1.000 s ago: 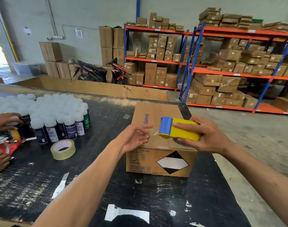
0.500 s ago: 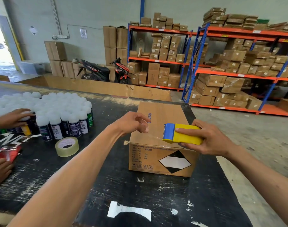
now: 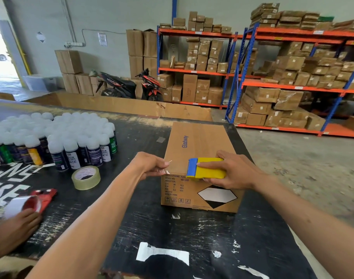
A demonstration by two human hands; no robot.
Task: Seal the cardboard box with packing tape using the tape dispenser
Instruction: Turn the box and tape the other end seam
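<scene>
Left of my left hand point(image 3: 149, 167), a spare tape roll point(image 3: 86, 177) lies flat on the black table point(image 3: 192, 234). That hand is pinched shut on the clear tape end point(image 3: 165, 171) at the near left top edge of the cardboard box point(image 3: 200, 146). To its right, my right hand point(image 3: 235, 172) wraps closed around the yellow tape dispenser point(image 3: 206, 168), its blue end facing my left hand, over the box's near edge.

warehouse | pallet racks point(image 3: 293, 81) of cartons point(image 3: 260, 94) | concrete floor point(image 3: 305, 164)
</scene>
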